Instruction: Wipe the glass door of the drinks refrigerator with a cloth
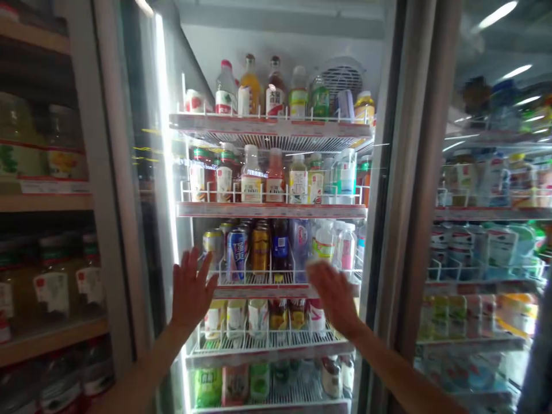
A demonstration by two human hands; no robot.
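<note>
Left hand: open, fingers spread, palm toward the shelves, holding nothing; it was raised at the left end of the third shelf, just beside a silver can
Right hand: also open and empty, blurred; it stood before the same shelf's right end, just below a green-labelled bottle and a pink-labelled bottle
Between the hands: a blue can, a gold can and a dark blue bottle stood upright in wire lanes
Above: two more shelves of upright bottles; a fan grille on the back wall
Right: a glass door, drinks behind it
Left: wooden shelves with jars
</note>
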